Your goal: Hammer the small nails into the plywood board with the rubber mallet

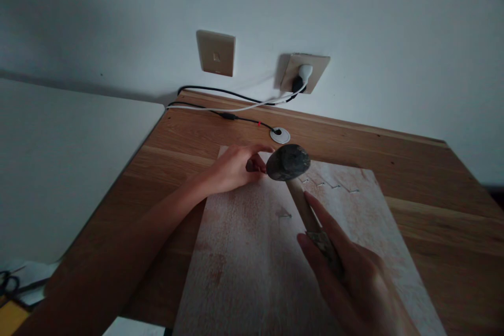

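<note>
At the far left, black-handled scissors [8,283] and a flat yellow item [11,317] lie beyond the edge of the honey-brown oak tabletop [441,252]. On the wall above, a square beige wall plate [216,52] sits left of the other fittings. The left hand [232,168] rests over the far end of a pale wooden board [244,262] with reddish stains, its fingers curled and pinching a small dark object [251,165], too small and hidden to name. Just right of those fingers is the dark, rounded, stone-like head of a wooden-handled hammer [287,163]. Its handle slants down towards the right hand [350,289], which closes around the wrapped grip with the index finger stretched along the wood. A row of small marks [326,184] lines the board's far end beyond the hammer head. Behind, a round white cable grommet [280,135] is set into the tabletop, and black and white cables run from it towards a beige wall socket [305,72] holding a white plug [305,71].
</note>
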Demonstrator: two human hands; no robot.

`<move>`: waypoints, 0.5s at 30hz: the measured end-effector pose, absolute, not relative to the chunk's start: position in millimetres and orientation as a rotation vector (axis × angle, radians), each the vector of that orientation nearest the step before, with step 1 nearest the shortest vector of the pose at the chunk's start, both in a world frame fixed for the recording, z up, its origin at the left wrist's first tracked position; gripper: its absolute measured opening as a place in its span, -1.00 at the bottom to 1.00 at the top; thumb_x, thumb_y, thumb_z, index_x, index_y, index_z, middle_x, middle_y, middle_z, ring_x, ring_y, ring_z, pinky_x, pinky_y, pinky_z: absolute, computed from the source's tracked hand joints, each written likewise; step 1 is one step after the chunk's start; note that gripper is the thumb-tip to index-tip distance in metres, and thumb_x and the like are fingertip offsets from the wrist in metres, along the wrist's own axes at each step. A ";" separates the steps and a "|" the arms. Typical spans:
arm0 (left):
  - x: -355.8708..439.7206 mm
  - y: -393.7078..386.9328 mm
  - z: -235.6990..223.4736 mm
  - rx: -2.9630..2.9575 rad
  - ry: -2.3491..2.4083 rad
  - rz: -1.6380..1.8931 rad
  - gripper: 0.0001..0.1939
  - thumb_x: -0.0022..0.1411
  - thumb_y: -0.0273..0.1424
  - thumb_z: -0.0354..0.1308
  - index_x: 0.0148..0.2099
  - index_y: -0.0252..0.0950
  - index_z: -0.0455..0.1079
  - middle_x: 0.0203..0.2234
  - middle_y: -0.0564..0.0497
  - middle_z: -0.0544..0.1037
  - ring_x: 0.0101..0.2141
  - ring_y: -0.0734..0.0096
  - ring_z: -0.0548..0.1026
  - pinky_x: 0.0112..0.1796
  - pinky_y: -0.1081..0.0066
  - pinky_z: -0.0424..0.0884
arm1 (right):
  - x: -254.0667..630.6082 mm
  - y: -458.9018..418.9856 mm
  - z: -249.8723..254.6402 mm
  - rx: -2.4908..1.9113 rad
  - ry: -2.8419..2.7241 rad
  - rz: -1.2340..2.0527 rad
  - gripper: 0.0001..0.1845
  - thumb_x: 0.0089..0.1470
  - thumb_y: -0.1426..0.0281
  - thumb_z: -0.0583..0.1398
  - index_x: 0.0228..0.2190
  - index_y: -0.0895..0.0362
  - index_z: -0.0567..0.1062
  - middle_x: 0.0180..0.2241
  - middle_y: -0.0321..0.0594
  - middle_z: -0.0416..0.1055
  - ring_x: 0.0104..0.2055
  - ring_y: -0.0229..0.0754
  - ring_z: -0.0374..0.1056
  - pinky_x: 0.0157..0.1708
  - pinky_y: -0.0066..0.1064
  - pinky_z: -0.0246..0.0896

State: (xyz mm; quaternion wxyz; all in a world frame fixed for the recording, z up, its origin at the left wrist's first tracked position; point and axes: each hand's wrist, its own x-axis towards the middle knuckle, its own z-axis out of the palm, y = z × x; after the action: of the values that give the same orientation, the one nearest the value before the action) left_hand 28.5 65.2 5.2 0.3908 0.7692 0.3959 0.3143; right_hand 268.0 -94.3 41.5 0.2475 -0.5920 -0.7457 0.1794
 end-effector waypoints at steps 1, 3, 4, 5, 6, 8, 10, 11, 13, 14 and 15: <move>28.4 65.3 5.0 1.957 1.005 0.799 -0.39 0.12 -0.74 0.37 0.20 -0.28 0.52 -0.25 0.06 0.76 -0.26 0.38 0.71 -0.20 0.46 0.54 | 267.6 -94.3 42.1 -1.614 -2.036 0.488 -0.42 0.49 0.27 0.11 0.44 0.07 0.33 -0.65 -0.55 0.23 -0.71 -0.29 0.24 -0.72 -0.46 0.11; 28.1 65.6 4.6 1.962 0.989 0.805 -0.40 0.13 -0.74 0.35 0.20 -0.27 0.52 -0.26 0.07 0.75 -0.27 0.38 0.71 -0.22 0.46 0.53 | 266.7 -94.8 42.6 -1.626 -2.039 0.501 -0.43 0.50 0.28 0.09 0.43 0.11 0.34 -0.63 -0.52 0.29 -0.70 -0.29 0.28 -0.69 -0.45 0.15; 28.0 65.7 4.4 1.965 0.979 0.810 -0.40 0.14 -0.74 0.34 0.20 -0.26 0.52 -0.27 0.07 0.75 -0.27 0.39 0.71 -0.23 0.46 0.53 | 266.3 -95.1 42.5 -1.632 -2.038 0.513 -0.44 0.50 0.28 0.09 0.43 0.12 0.35 -0.62 -0.51 0.32 -0.69 -0.29 0.31 -0.67 -0.45 0.18; 27.9 65.8 4.2 1.967 0.967 0.815 -0.41 0.14 -0.74 0.33 0.19 -0.26 0.52 -0.27 0.08 0.75 -0.28 0.39 0.70 -0.22 0.46 0.53 | 265.9 -95.5 42.2 -1.639 -2.032 0.528 -0.44 0.51 0.27 0.08 0.42 0.12 0.35 -0.62 -0.51 0.33 -0.69 -0.29 0.33 -0.67 -0.45 0.19; 27.8 65.9 4.0 1.968 0.956 0.820 -0.41 0.15 -0.74 0.33 0.19 -0.25 0.52 -0.27 0.08 0.75 -0.28 0.40 0.70 -0.22 0.46 0.53 | 265.6 -95.9 41.7 -1.643 -2.021 0.540 -0.44 0.51 0.27 0.08 0.43 0.12 0.35 -0.62 -0.51 0.34 -0.69 -0.29 0.34 -0.66 -0.45 0.19; 27.9 65.9 3.6 1.968 0.938 0.825 -0.41 0.15 -0.73 0.34 0.20 -0.25 0.51 -0.28 0.09 0.75 -0.28 0.40 0.70 -0.22 0.46 0.53 | 265.0 -96.1 40.6 -1.651 -2.004 0.543 -0.44 0.51 0.27 0.08 0.42 0.11 0.35 -0.62 -0.52 0.34 -0.69 -0.29 0.34 -0.67 -0.45 0.19; 28.2 65.7 3.1 1.968 0.939 0.830 -0.41 0.15 -0.73 0.34 0.20 -0.26 0.51 -0.28 0.08 0.75 -0.28 0.39 0.70 -0.23 0.46 0.52 | 264.5 -96.0 40.1 -1.657 -2.006 0.521 -0.44 0.51 0.27 0.07 0.42 0.13 0.36 -0.60 -0.49 0.39 -0.67 -0.30 0.37 -0.65 -0.46 0.23; 28.4 65.5 2.7 1.971 0.944 0.833 -0.42 0.15 -0.72 0.34 0.20 -0.27 0.51 -0.28 0.07 0.74 -0.28 0.39 0.70 -0.22 0.46 0.52 | 264.3 -96.2 40.2 -1.660 -2.009 0.514 -0.44 0.50 0.27 0.06 0.42 0.13 0.36 -0.60 -0.48 0.40 -0.67 -0.30 0.38 -0.64 -0.47 0.25; 28.6 65.2 1.5 1.980 0.953 0.840 -0.43 0.16 -0.70 0.33 0.20 -0.25 0.51 -0.27 0.07 0.74 -0.28 0.40 0.69 -0.21 0.44 0.52 | 265.0 -98.5 41.3 -1.669 -1.994 0.529 -0.43 0.50 0.26 0.08 0.42 0.11 0.36 -0.60 -0.49 0.41 -0.67 -0.31 0.37 -0.62 -0.50 0.30; 28.6 65.1 0.6 1.987 0.953 0.841 -0.43 0.17 -0.69 0.32 0.20 -0.24 0.50 -0.26 0.08 0.73 -0.28 0.41 0.68 -0.20 0.44 0.52 | 266.2 -101.0 42.0 -1.678 -1.972 0.542 -0.44 0.50 0.26 0.09 0.42 0.09 0.37 -0.57 -0.47 0.46 -0.65 -0.31 0.39 -0.59 -0.52 0.35; 28.3 65.1 -0.4 1.998 0.951 0.839 -0.43 0.18 -0.68 0.32 0.21 -0.22 0.49 -0.26 0.09 0.72 -0.28 0.42 0.67 -0.20 0.43 0.52 | 268.4 -104.5 42.6 -1.692 -1.947 0.551 -0.44 0.50 0.26 0.10 0.42 0.05 0.37 -0.53 -0.45 0.54 -0.62 -0.31 0.44 -0.55 -0.53 0.40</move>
State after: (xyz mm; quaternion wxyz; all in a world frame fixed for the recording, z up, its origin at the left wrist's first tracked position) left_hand 28.3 65.1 -0.4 0.3777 0.7817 0.3722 0.3282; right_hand 268.4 -104.5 42.6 0.2492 -0.6212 -0.7149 0.2023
